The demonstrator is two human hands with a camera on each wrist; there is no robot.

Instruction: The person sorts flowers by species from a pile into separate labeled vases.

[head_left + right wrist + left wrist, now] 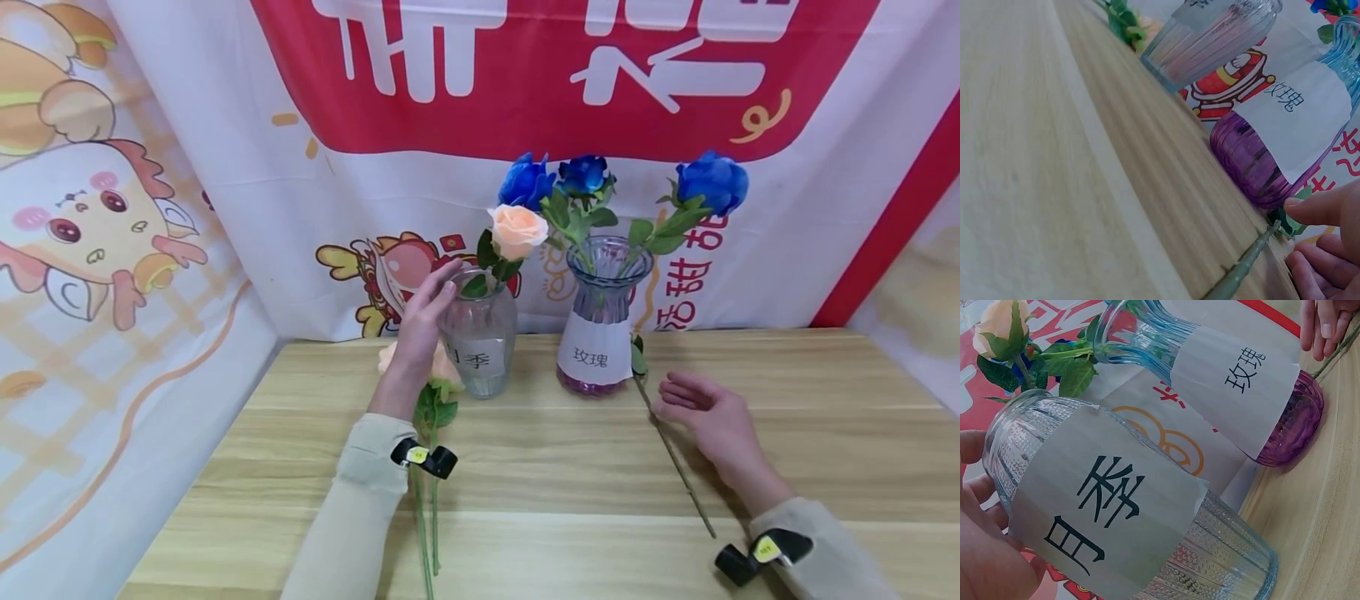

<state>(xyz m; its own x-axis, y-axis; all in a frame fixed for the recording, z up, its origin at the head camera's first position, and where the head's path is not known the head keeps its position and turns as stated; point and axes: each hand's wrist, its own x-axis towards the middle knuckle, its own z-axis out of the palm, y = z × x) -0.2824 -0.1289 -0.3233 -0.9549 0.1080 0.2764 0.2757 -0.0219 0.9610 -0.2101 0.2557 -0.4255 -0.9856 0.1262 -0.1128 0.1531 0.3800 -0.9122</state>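
Observation:
My left hand (427, 308) rests against the left side of a clear ribbed glass vase (1229, 544), its fingers reaching up to the rim. One peach rose (519, 232) stands in that vase. My right hand (705, 417) is beside a long flower stem (681, 462) lying on the table, its fingers loosely bent and holding nothing. In the right wrist view the thumb (1316, 209) is close to the stem's leaves (1297, 222); its bloom is hidden behind the blue-purple vase (592, 385). Blue roses (712, 182) stand in that vase.
More peach roses (442, 367) lie on the wooden table (570, 500) under my left forearm, stems toward me. Each vase bears a paper label (596, 350) with Chinese characters. A printed cloth (420, 187) hangs right behind the vases.

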